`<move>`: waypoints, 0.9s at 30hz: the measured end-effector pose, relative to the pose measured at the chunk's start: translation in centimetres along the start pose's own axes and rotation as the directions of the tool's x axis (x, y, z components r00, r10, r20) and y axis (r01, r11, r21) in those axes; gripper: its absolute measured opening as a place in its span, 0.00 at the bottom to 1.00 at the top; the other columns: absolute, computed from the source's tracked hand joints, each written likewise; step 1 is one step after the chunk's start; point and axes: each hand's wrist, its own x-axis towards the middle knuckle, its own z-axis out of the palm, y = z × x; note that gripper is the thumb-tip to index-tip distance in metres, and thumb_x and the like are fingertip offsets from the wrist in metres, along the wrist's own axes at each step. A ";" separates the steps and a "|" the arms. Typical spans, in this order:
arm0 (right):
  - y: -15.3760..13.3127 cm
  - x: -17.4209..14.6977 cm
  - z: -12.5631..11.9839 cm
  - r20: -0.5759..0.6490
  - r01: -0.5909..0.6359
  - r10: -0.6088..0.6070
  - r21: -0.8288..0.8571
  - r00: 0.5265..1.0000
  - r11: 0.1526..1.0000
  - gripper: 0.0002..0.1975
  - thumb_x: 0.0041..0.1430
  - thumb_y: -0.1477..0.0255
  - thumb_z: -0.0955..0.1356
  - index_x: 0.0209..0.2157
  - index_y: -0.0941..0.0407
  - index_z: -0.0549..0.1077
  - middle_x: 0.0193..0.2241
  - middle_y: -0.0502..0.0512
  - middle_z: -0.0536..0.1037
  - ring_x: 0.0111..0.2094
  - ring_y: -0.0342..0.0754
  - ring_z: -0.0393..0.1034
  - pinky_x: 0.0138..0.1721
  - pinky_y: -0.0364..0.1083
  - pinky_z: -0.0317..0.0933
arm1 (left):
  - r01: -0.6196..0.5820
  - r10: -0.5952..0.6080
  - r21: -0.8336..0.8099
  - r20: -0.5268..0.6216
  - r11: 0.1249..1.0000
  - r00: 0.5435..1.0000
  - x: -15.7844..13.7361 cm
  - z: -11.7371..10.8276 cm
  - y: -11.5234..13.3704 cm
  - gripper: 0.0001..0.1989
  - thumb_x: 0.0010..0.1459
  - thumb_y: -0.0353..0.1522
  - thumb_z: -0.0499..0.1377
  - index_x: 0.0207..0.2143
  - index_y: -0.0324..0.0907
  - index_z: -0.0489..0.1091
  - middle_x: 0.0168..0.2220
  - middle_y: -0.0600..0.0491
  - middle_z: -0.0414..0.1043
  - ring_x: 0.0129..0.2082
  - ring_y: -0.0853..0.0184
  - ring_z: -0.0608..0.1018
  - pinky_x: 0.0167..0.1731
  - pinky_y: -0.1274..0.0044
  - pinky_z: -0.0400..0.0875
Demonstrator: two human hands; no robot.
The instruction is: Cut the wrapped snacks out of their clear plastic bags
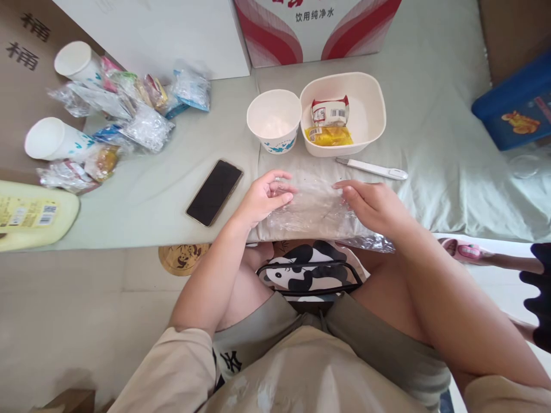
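Note:
A clear crinkled plastic bag (312,209) lies at the table's front edge between my two hands. My left hand (264,199) is at its left side, fingers loosely curved and apart, with nothing gripped that I can see. On the other side, my right hand (374,206) has thumb and fingertips closed on the bag's upper right edge. Just beyond stand a white paper cup (275,123) with a blue print and a white rectangular tub (374,123). Inside the tub are a red-and-white packet (330,112) and a yellow packet (329,136).
A white-handled knife (374,168) lies before the tub, a phone (215,192) left of my left hand. Wrapped snacks (148,126) and paper cups (55,139) crowd the left. Boxes (275,34) line the back. A blue container (516,103) stands right. Another person's foot (462,250) shows.

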 end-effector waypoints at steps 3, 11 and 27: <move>0.0 0.0 0.0 -0.023 -0.005 0.005 0.026 1.000 1.000 0.27 0.74 0.58 0.56 0.57 0.56 0.77 0.36 0.59 0.85 0.38 0.55 0.79 0.41 0.51 0.66 | -0.033 0.033 -0.009 -0.073 0.999 0.997 0.2 0.1 0.1 0.18 0.50 0.31 0.69 0.43 0.41 0.71 0.40 0.51 0.82 0.32 0.70 0.82 0.32 0.79 0.76; -0.1 0.3 0.2 -0.030 -0.050 0.048 -0.081 0.998 0.995 0.22 0.70 0.61 0.59 0.48 0.55 0.80 0.35 0.60 0.84 0.38 0.55 0.77 0.36 0.50 0.62 | -0.082 0.079 -0.016 -0.138 0.996 0.987 0.6 0.0 -0.6 0.14 0.53 0.36 0.68 0.39 0.41 0.70 0.38 0.50 0.82 0.35 0.68 0.83 0.35 0.77 0.76; -0.4 0.4 -1.0 -0.006 -0.071 0.071 -0.013 0.997 0.997 0.15 0.62 0.67 0.66 0.23 0.52 0.58 0.17 0.48 0.62 0.21 0.44 0.56 0.27 0.46 0.51 | 0.068 -0.076 -0.059 -0.151 0.996 0.986 -0.3 -2.1 0.5 0.20 0.56 0.38 0.67 0.50 0.45 0.67 0.35 0.52 0.80 0.30 0.69 0.82 0.31 0.79 0.76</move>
